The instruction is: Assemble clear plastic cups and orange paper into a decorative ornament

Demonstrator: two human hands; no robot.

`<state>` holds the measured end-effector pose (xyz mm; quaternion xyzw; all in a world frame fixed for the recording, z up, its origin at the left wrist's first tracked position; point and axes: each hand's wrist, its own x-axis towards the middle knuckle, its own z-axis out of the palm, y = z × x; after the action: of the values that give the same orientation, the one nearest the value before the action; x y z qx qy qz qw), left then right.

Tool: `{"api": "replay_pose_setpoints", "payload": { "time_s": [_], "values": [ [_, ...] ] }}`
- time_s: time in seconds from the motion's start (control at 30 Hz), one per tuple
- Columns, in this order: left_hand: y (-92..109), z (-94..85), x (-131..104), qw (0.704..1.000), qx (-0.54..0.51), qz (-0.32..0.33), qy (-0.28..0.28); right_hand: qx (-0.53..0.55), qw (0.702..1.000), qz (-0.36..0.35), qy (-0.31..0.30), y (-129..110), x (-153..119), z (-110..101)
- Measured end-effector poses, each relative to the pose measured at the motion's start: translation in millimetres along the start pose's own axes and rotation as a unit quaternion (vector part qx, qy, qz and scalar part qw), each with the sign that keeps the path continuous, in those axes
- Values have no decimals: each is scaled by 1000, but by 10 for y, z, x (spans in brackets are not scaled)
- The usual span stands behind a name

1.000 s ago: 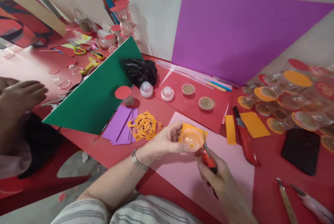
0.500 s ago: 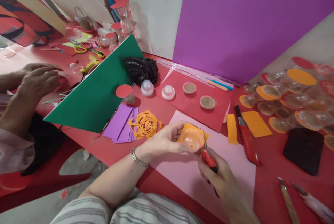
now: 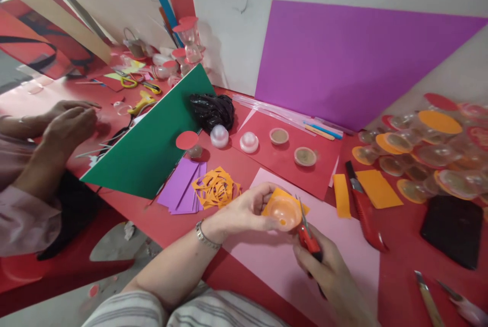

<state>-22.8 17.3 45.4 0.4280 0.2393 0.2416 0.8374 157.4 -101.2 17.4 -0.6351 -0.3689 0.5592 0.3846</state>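
My left hand (image 3: 246,210) holds a clear plastic dome cup (image 3: 284,212) pressed against a piece of orange paper (image 3: 280,196), above a pink sheet (image 3: 343,245). My right hand (image 3: 328,271) grips small red-handled scissors (image 3: 308,235), whose blades rest at the right edge of the cup and paper. Both hands hover low over the red table near its front edge.
Another person's hands (image 3: 68,121) work at the left behind a tilted green sheet (image 3: 152,139). Orange scraps (image 3: 215,187), purple paper (image 3: 183,192), small cups (image 3: 280,136), a red utility knife (image 3: 366,210), a black pad (image 3: 452,230), several capped cups (image 3: 427,149) and a purple board (image 3: 354,57) surround me.
The other person's hands moved in over the left of the table. My hands have barely moved; the view shifted slightly.
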Motion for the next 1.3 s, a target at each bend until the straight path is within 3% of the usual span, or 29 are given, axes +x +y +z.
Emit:
{"api": "replay_pose_setpoints", "payload": {
  "time_s": [0.13,0.37,0.57,0.83,1.03,1.3],
  "values": [
    [17,2,-9,1000,-2,5,-11,-39,998,-32,-45,18,23,-65],
    [16,-13,-5,1000,11,5,10,-67,996,-14,-52,-37,8,-99],
    [26,-30,-7,999,21,26,-32,-34,998,-32,-31,-95,10,-33],
    [28,-52,-17,999,37,22,-33,-84,995,-58,-20,-2,49,-86],
    [-31,-114,10,997,57,57,-15,-71,996,-25,-43,-47,33,-71],
    [-63,-124,27,997,52,52,-9,-25,1000,-6,-4,5,6,-8]
  ]
}}
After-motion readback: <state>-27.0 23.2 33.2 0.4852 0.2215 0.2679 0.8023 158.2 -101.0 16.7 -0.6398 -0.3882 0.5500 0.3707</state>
